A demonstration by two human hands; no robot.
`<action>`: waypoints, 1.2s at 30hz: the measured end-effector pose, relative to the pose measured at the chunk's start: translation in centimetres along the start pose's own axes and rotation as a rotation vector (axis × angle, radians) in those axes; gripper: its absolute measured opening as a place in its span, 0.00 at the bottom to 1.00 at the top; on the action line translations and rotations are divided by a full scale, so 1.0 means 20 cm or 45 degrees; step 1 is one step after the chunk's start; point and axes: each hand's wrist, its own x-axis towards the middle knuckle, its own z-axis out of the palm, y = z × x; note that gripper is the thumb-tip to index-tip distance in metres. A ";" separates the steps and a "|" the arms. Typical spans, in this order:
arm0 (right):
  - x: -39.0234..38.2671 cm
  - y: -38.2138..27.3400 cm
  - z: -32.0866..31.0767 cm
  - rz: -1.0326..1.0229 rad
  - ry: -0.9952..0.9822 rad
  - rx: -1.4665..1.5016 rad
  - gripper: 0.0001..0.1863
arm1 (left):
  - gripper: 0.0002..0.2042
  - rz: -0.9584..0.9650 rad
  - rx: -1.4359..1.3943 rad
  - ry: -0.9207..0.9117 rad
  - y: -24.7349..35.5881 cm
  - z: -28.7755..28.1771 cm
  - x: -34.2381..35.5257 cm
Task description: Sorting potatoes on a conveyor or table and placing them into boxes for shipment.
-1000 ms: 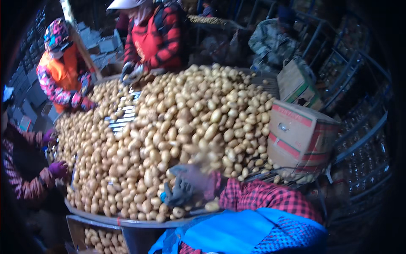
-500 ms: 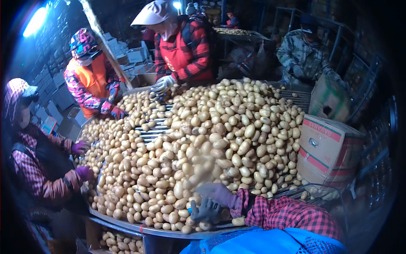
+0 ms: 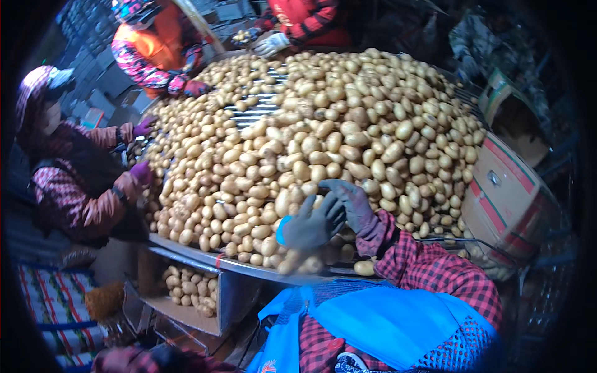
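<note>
My left hand (image 3: 311,225), in a grey glove with a blue cuff, has its fingers spread over the potato pile (image 3: 273,165), with blurred potatoes just below it. My right hand (image 3: 348,202), in a grey-purple glove, is just right and above, fingers stretched and slightly bent leftward against potatoes, overlapping my left fingertips in the view. I see nothing held in either hand. The potatoes lie on a slatted metal sorting table (image 3: 252,109) with a raised rim.
Three co-workers (image 3: 84,186) (image 3: 155,50) (image 3: 305,18) stand around the left and far rim; another (image 3: 472,43) is behind at right. A striped cardboard box (image 3: 504,205) and an open box (image 3: 510,124) line the right edge. A potato box (image 3: 186,292) sits below the near rim.
My view has shifted. My left hand has opened out and moved up beside my right hand; potatoes below it are blurred in motion. A co-worker at the far rim now holds potatoes.
</note>
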 end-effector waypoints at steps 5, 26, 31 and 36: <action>0.01 -0.01 0.02 0.038 -0.070 -0.150 0.18 | 0.10 0.046 0.315 -0.105 0.11 0.03 -0.08; -0.05 0.00 0.05 0.244 -0.079 -0.250 0.23 | 0.15 1.232 0.213 -0.591 0.04 0.36 -0.19; -0.03 -0.01 0.04 0.124 -0.127 -0.403 0.24 | 0.17 1.496 0.418 -0.586 -0.54 0.97 -0.31; -0.06 -0.03 0.09 0.347 -0.088 -0.326 0.22 | 0.18 1.510 0.504 -0.599 -0.82 1.12 -0.33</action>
